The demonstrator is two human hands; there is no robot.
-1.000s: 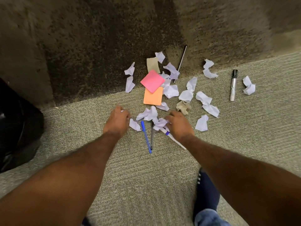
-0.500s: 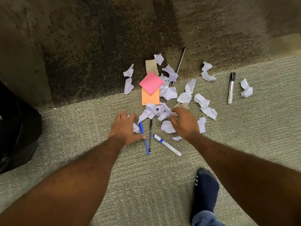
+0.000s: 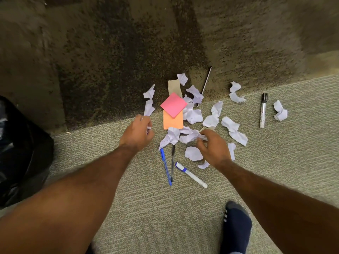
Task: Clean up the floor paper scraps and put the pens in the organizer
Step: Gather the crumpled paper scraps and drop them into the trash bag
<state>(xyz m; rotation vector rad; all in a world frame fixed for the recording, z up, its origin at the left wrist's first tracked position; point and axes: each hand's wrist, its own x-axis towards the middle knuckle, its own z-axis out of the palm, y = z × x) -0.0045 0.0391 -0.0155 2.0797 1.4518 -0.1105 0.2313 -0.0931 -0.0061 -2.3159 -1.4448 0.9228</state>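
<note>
Crumpled white paper scraps (image 3: 192, 114) lie scattered where the grey carpet meets the dark rug. My left hand (image 3: 137, 133) is curled around a small white scrap, just left of the orange sticky note (image 3: 173, 121). My right hand (image 3: 214, 148) pinches the scrap heap (image 3: 187, 137) at its right end. Below the heap lie a blue pen (image 3: 166, 166), a black pen (image 3: 172, 163) and a white marker with a blue cap (image 3: 190, 174). A silver marker (image 3: 263, 111) lies far right. A thin dark pen (image 3: 207, 83) lies on the rug.
A pink sticky note (image 3: 173, 104) overlaps the orange one, with a beige paper strip (image 3: 174, 87) behind it. A black bag (image 3: 20, 153) stands at the left edge. My foot in a navy sock (image 3: 235, 228) is at the bottom right.
My left hand has lifted away from the pens toward the rug, taking the scrap that lay beside the blue pen. My right hand has stayed at the scrap heap, uncovering the white marker.
</note>
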